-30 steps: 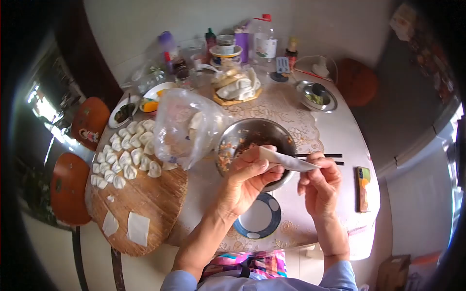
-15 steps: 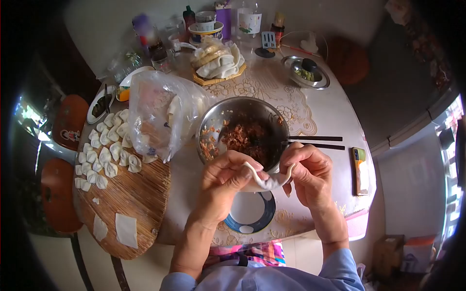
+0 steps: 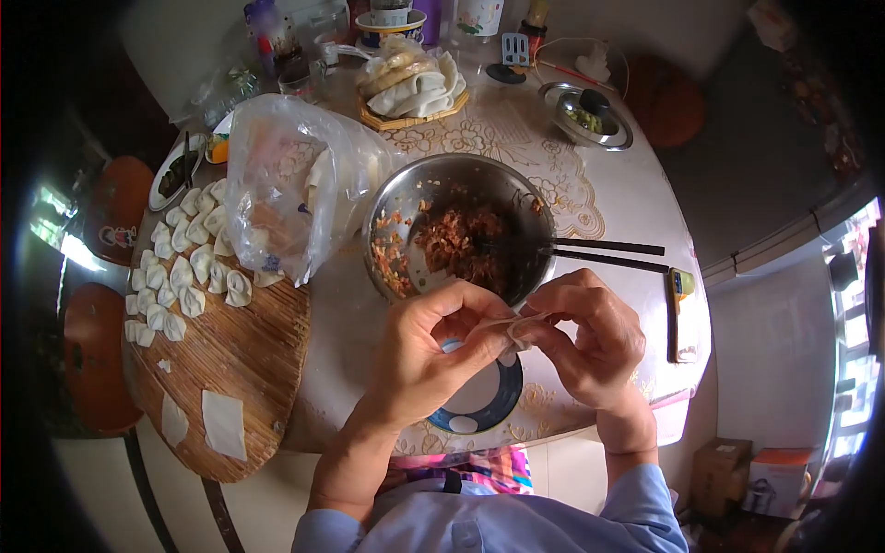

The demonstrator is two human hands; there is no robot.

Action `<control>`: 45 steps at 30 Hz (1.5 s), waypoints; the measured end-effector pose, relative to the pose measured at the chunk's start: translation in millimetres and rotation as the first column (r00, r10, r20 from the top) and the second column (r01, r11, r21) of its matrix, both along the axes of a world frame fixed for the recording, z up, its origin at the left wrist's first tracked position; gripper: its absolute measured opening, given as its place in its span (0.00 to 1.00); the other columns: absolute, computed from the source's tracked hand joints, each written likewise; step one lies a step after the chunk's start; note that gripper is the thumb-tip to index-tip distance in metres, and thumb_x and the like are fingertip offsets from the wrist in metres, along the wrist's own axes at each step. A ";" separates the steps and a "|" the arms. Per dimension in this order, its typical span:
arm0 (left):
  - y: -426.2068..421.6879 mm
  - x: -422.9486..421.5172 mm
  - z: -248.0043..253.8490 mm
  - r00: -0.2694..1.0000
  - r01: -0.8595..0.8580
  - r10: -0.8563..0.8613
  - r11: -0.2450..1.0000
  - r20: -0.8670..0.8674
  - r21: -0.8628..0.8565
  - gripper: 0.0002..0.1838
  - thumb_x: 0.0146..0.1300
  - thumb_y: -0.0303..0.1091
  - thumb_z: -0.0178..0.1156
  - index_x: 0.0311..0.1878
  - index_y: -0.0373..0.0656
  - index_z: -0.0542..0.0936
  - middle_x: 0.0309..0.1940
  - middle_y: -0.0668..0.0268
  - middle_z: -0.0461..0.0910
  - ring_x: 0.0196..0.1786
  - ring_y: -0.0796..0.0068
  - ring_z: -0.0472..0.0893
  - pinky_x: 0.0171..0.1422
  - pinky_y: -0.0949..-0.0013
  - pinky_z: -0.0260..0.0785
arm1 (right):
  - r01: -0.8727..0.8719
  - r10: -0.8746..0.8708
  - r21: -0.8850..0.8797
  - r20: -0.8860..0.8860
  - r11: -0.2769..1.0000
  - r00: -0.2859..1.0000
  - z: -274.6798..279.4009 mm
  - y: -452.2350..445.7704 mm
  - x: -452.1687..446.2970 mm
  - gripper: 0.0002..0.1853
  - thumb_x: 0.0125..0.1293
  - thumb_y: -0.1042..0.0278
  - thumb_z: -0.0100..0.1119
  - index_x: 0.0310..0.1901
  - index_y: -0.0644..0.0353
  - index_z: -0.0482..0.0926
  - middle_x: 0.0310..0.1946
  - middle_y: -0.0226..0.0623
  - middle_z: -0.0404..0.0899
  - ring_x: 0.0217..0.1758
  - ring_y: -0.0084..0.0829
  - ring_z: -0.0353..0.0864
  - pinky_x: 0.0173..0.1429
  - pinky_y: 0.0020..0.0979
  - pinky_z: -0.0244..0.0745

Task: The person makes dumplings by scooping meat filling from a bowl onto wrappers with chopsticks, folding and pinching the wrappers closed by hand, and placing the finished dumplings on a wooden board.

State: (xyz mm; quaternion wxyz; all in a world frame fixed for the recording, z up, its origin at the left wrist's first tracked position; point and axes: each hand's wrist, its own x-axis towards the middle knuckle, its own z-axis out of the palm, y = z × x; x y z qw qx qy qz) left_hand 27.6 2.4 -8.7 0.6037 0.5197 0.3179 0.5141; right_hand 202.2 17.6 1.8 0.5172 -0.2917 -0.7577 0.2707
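Between my two hands is a folded dumpling wrapper [image 3: 509,334], its edges brought close together. My left hand [image 3: 438,346] pinches one side with thumb and fingers. From the other side my right hand [image 3: 590,336] pinches it too, the fingertips of both hands nearly meeting. What lies inside the wrapper is hidden. Just beyond my hands stands a steel bowl [image 3: 387,267] of reddish minced filling [image 3: 466,240], with black chopsticks [image 3: 608,247] resting over its right rim. Below the hands sits a blue-rimmed plate [image 3: 502,401], partly covered by them.
On the left, a wooden board [image 3: 249,369] carries several folded dumplings [image 3: 192,300] and a flat square wrapper [image 3: 224,424]. A clear plastic bag [image 3: 277,184] overlaps its far edge. A phone [image 3: 678,318] lies at the right; a lidded steel dish [image 3: 590,120] stands farther back.
My hands have come closer together, and the wrapper's two raised ends, apart before, are now gathered between my fingertips. The camera view has shifted slightly.
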 end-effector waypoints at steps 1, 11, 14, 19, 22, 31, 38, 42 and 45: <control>1.0 0.5 -1.4 1.000 -0.004 0.004 0.999 0.002 0.046 0.07 0.58 0.23 0.59 0.39 0.32 0.78 0.34 0.65 0.78 0.37 0.80 0.78 0.41 0.77 0.72 | 0.021 -0.021 0.042 0.017 0.999 1.000 -0.5 0.1 -1.2 0.12 0.51 0.83 0.65 0.37 0.67 0.75 0.31 0.40 0.77 0.30 0.27 0.78 0.31 0.24 0.75; 1.8 0.7 -0.5 0.976 -0.080 0.136 0.950 -0.169 0.301 0.08 0.56 0.20 0.58 0.39 0.36 0.79 0.34 0.65 0.76 0.36 0.79 0.77 0.36 0.76 0.69 | 0.046 -0.048 0.023 0.083 0.999 0.995 4.2 -0.6 -2.8 0.17 0.48 0.81 0.65 0.42 0.68 0.74 0.35 0.41 0.76 0.32 0.29 0.77 0.33 0.26 0.74; 0.0 -0.6 10.3 0.889 -0.112 0.325 0.837 -0.323 0.535 0.06 0.56 0.21 0.58 0.38 0.36 0.79 0.33 0.64 0.76 0.34 0.78 0.76 0.35 0.77 0.67 | 0.049 -0.048 -0.005 0.085 0.999 0.995 5.5 -3.2 -2.7 0.17 0.48 0.88 0.56 0.43 0.68 0.73 0.37 0.42 0.76 0.34 0.31 0.78 0.37 0.26 0.75; 2.9 -21.4 4.3 0.911 -0.336 0.397 0.871 -0.109 0.358 0.05 0.59 0.25 0.57 0.37 0.36 0.77 0.32 0.67 0.76 0.32 0.81 0.73 0.36 0.78 0.66 | 0.120 -0.134 0.094 0.158 0.988 0.978 16.0 -7.8 -3.3 0.23 0.45 0.90 0.49 0.48 0.69 0.73 0.36 0.44 0.77 0.34 0.36 0.79 0.37 0.29 0.75; -0.1 -35.4 14.6 0.935 -0.331 0.335 0.942 0.117 -0.051 0.07 0.60 0.27 0.57 0.39 0.35 0.77 0.34 0.67 0.79 0.34 0.84 0.76 0.38 0.79 0.66 | 0.039 -0.064 0.061 0.509 0.997 0.859 25.3 -25.9 5.3 0.25 0.43 0.90 0.48 0.48 0.68 0.73 0.27 0.41 0.75 0.31 0.36 0.78 0.33 0.31 0.73; 3.0 -44.1 11.1 0.945 -0.248 0.264 0.963 0.194 -0.104 0.11 0.58 0.29 0.57 0.43 0.34 0.77 0.35 0.65 0.80 0.37 0.81 0.77 0.41 0.78 0.65 | -0.078 0.173 -0.156 0.840 0.985 0.514 -12.8 -65.7 2.8 0.35 0.45 0.87 0.48 0.61 0.63 0.62 0.29 0.43 0.80 0.21 0.40 0.77 0.23 0.36 0.72; 4.2 -43.7 6.0 0.973 -0.156 0.165 0.985 0.163 -0.068 0.09 0.59 0.28 0.57 0.42 0.35 0.77 0.36 0.64 0.79 0.39 0.79 0.78 0.46 0.76 0.68 | -0.065 0.153 -0.140 0.852 0.988 0.500 -9.0 -71.0 -4.7 0.34 0.45 0.87 0.49 0.60 0.63 0.64 0.36 0.45 0.81 0.21 0.40 0.78 0.23 0.35 0.72; 4.4 -41.1 5.9 0.990 -0.073 0.072 0.997 0.122 0.000 0.05 0.60 0.26 0.57 0.38 0.36 0.78 0.30 0.69 0.79 0.34 0.86 0.75 0.40 0.81 0.68 | -0.014 0.092 -0.121 0.670 0.993 0.737 15.5 -66.1 0.3 0.26 0.51 0.86 0.49 0.55 0.64 0.69 0.37 0.45 0.80 0.23 0.39 0.79 0.28 0.32 0.74; 1.4 -37.8 6.1 0.997 -0.008 0.004 0.999 0.079 0.047 0.05 0.60 0.25 0.57 0.38 0.36 0.79 0.29 0.70 0.79 0.33 0.87 0.75 0.38 0.82 0.67 | 0.103 -0.023 -0.170 0.420 0.980 0.907 38.0 -63.4 -5.5 0.18 0.55 0.85 0.51 0.50 0.65 0.73 0.38 0.40 0.80 0.25 0.30 0.79 0.31 0.28 0.73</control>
